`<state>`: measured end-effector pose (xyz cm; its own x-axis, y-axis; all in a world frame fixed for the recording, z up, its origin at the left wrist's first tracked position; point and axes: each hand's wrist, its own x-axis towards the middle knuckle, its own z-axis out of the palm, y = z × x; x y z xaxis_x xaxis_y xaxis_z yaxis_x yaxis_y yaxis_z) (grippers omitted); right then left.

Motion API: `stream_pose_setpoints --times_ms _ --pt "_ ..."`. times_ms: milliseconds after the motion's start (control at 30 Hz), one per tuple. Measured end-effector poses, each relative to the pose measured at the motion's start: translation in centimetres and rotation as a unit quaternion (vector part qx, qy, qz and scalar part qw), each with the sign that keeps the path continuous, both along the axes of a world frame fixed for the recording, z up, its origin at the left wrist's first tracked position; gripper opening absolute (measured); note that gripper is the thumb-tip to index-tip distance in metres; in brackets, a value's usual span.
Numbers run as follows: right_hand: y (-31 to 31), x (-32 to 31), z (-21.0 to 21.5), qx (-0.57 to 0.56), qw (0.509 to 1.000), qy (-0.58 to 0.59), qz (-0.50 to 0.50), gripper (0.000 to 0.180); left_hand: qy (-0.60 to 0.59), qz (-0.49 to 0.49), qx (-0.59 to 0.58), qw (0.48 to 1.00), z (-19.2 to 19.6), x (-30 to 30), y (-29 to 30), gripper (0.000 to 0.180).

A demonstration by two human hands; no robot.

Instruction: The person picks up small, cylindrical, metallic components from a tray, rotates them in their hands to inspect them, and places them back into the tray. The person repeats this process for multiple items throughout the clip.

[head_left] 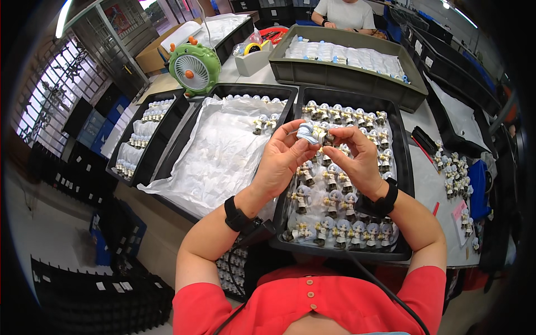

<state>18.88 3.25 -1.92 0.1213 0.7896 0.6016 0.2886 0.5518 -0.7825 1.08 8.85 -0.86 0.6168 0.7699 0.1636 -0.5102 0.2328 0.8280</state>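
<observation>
Above the black tray (pixel 406 192) in front of me, both hands hold one small figurine (pixel 308 133) with pale blue hair and a white and yellow body. My left hand (pixel 283 159) pinches its blue-haired end between thumb and fingers. At the body end, the thumb and fingers of my right hand (pixel 357 159) are closed on it and partly cover it. Rows of similar figurines (pixel 341 229) lie in the tray below. To the left, a second black tray, lined with a white sheet (pixel 215 151), has a few figurines (pixel 265 123) along its far and right sides.
A narrow black tray (pixel 177 120) of figurines stands at the left. Behind are a green fan (pixel 194 70), a tape dispenser (pixel 252 58) and a grey-green crate (pixel 279 67). Loose figurines (pixel 455 173) and a blue bin (pixel 479 190) sit at right. Another person (pixel 346 17) is across the table.
</observation>
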Motion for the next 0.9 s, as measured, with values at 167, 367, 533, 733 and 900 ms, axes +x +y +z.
stream_pose_setpoints --times_ms 167,367,533,733,900 --pt "-0.1 0.0 0.1 0.008 1.000 -0.008 -0.003 0.031 -0.004 -0.001 0.000 1.000 0.0 0.0 0.0 0.043" --pt "0.0 -0.2 0.1 0.004 1.000 0.010 -0.003 0.031 -0.015 -0.004 0.000 1.000 0.0 0.0 0.0 0.043" --pt "-0.1 -0.2 0.2 0.018 1.000 -0.010 -0.024 0.030 -0.017 -0.005 -0.001 1.000 -0.2 0.1 0.0 0.047" --pt "-0.7 -0.7 1.5 0.136 0.973 -0.177 -0.056 0.026 -0.028 -0.039 -0.032 0.998 -0.6 0.0 0.2 0.051" --pt "-0.5 -1.6 1.0 0.161 0.941 -0.293 0.051 0.022 -0.006 -0.061 -0.020 0.998 -0.1 0.0 -0.3 0.062"
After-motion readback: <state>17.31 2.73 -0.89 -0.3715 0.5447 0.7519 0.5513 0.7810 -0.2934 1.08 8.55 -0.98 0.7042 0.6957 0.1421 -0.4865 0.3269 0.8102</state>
